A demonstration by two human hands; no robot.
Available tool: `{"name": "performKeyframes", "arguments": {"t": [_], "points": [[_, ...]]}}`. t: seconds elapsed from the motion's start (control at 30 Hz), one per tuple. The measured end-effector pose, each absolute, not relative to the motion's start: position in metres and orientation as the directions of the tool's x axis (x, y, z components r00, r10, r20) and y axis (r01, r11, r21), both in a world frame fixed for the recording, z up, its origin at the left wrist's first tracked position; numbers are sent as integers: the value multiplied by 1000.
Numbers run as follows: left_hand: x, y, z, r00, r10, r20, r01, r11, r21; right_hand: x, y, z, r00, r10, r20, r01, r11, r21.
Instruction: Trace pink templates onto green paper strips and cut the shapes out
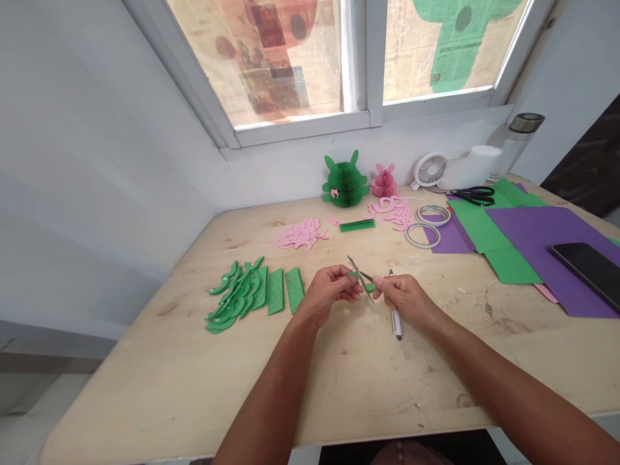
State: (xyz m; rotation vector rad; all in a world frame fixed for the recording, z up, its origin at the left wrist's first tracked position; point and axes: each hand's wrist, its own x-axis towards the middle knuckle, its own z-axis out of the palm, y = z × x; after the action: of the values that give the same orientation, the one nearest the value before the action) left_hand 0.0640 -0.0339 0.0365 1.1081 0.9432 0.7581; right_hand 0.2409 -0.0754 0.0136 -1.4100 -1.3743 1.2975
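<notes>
Over the middle of the table, my left hand [334, 289] pinches a small folded or cut piece of green paper [355, 263] between thumb and fingers. My right hand [401, 296] is closed on a slim dark tool [367, 276], whose tip meets the paper; its exact kind is not clear. Beneath my right hand lies a white marker [396, 324], partly covered by the hand. Left of my left hand are green paper strips [276, 292] with drawn outlines, and beside them a pile of curved green paper cut-outs [235, 296].
Pink paper scraps [303, 234], a green strip [357, 225], and green [345, 184] and pink [384, 182] paper figures are farther back. Tape rolls [433, 216], black-handled scissors [477, 194], coloured sheets [557, 232], a phone [588, 271], a small fan [430, 169] and a bottle [518, 145] occupy the right.
</notes>
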Motion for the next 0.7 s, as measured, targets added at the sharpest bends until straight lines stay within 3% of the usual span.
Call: {"name": "performKeyframes", "arguments": {"t": [0.5,0.7], "points": [[62,-32,36,420,880,-222,-86,282,956,242,-77,21,-118,977,-178,173,-156,-973],[61,-33,38,464,861,-207,-129,296,946,242,-78,25,7,992,-124,81,-124,-989]]}}
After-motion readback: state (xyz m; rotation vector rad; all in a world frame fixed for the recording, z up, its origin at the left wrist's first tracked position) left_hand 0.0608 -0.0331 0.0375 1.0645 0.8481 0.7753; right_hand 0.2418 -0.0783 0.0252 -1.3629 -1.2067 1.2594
